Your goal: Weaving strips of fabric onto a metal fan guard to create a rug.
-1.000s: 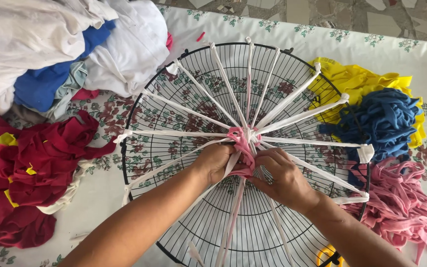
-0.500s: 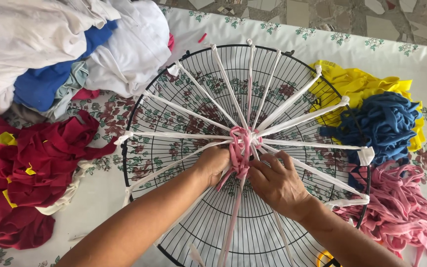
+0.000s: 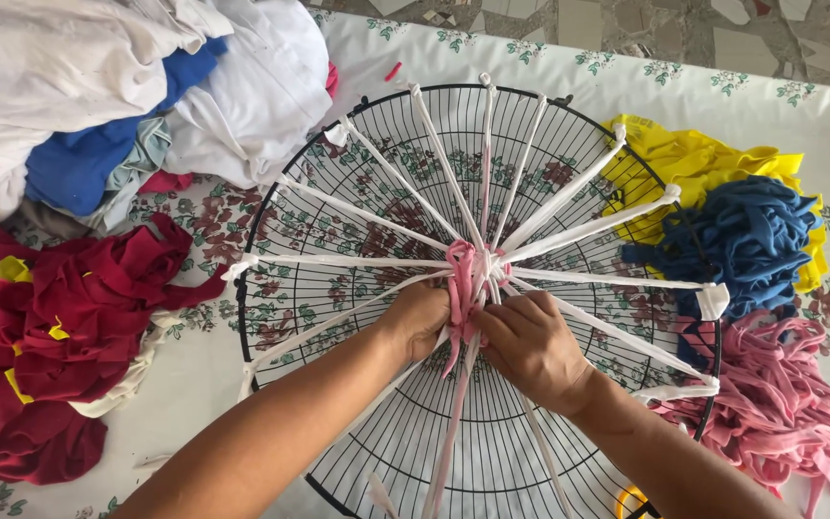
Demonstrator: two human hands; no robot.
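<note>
A round black wire fan guard (image 3: 338, 125) lies flat on a floral tablecloth. White fabric strips (image 3: 367, 219) run like spokes from its rim to the centre. At the centre a pink fabric strip (image 3: 460, 284) is wound around the white strips and hangs down toward me. My left hand (image 3: 417, 319) sits just left of the centre, fingers curled against the pink strip. My right hand (image 3: 530, 346) is just right of it, pinching the same pink strip between fingertips.
A heap of white, blue and grey cloth (image 3: 108, 86) lies at the upper left, dark red cloth (image 3: 60, 327) at the left. Yellow cloth (image 3: 703, 159), blue strips (image 3: 746, 240) and pink strips (image 3: 780, 413) lie at the right. The table's far edge meets a tiled floor.
Both hands stay at the centre of the guard. My right hand has shifted slightly up and left, and the pink strip now sits tighter around the hub.
</note>
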